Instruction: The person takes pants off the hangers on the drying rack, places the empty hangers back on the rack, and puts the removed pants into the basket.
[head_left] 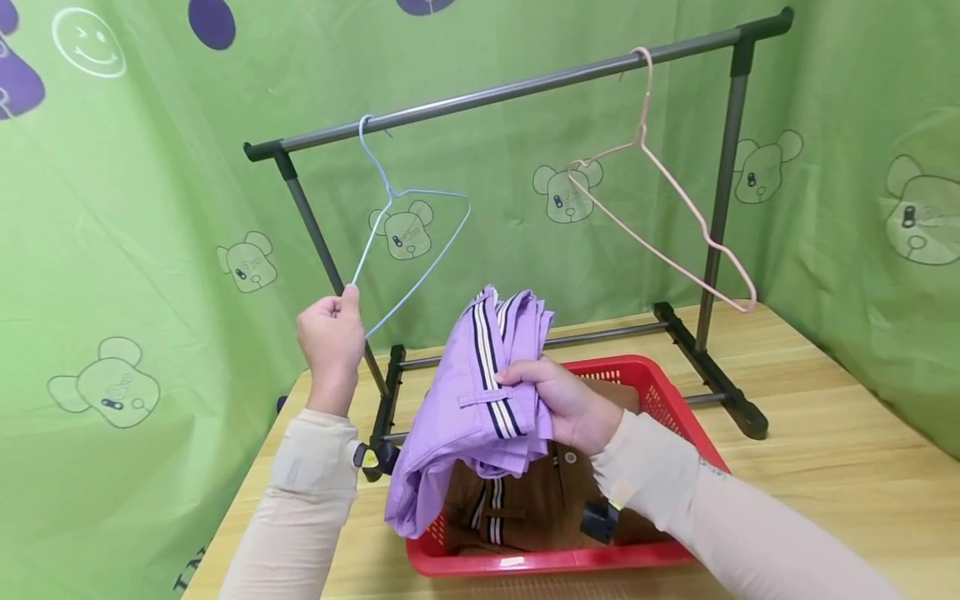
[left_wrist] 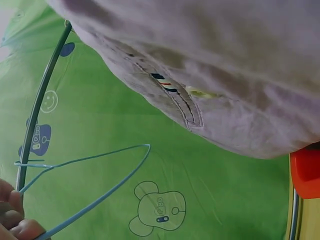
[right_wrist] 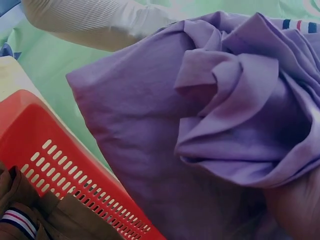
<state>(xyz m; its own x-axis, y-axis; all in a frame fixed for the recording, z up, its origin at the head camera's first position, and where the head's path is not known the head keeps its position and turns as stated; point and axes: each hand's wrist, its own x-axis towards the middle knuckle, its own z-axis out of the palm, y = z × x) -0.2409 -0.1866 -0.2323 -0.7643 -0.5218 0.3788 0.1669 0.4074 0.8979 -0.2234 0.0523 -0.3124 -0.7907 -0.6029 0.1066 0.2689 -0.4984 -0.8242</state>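
Note:
My left hand (head_left: 332,337) pinches the lower left end of a blue wire hanger (head_left: 391,193), which hangs by its hook from the rack's bar. In the left wrist view the hanger (left_wrist: 95,202) runs out from the fingertips, slanted. A folded pair of purple pants (head_left: 450,433) is gripped in my right hand (head_left: 566,404), thumb over the striped waistband, remaining fingers hidden behind the cloth. The pants are above the red basket (head_left: 525,564), a loose fold drooping over its left side. From the right wrist, the purple cloth (right_wrist: 140,115) fills most of the view.
A grey clothes rack (head_left: 480,100) with black feet stands on the wooden table (head_left: 840,467). Near its right end hangs a pink hanger (head_left: 642,137). Brown clothing (head_left: 581,483) with a striped band lies in the basket. Behind hangs a green patterned curtain (head_left: 150,250).

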